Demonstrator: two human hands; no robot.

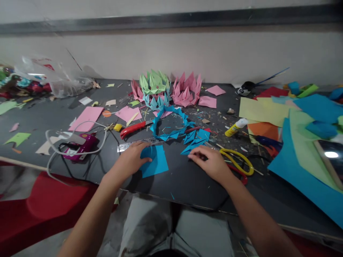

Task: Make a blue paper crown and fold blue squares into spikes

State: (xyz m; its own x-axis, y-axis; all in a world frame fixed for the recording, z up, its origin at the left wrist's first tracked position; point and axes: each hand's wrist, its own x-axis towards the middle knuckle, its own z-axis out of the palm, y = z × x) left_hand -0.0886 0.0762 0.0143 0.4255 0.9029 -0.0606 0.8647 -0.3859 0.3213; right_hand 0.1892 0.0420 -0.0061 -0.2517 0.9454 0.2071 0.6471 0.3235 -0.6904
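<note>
My left hand (134,157) rests on the left side of a blue paper square (157,164), its thumb spread from its fingers on the sheet. My right hand (210,162) is closed in a pinch at the near edge of a folded blue paper piece (191,149); the fingertips partly hide the contact. Just beyond lie more folded blue pieces (201,135). A ring of joined blue folded paper (184,123) lies past both hands. A metal ruler (125,146) sits partly under my left hand, and yellow-handled scissors (245,164) lie right of my right hand.
Pink (187,91), green (154,82) and light blue (157,101) paper crowns stand near the wall. A red cutter (134,129) and a purple glue gun (80,146) lie left; a glue stick (235,127), coloured sheets (284,153) and a phone (331,157) lie right.
</note>
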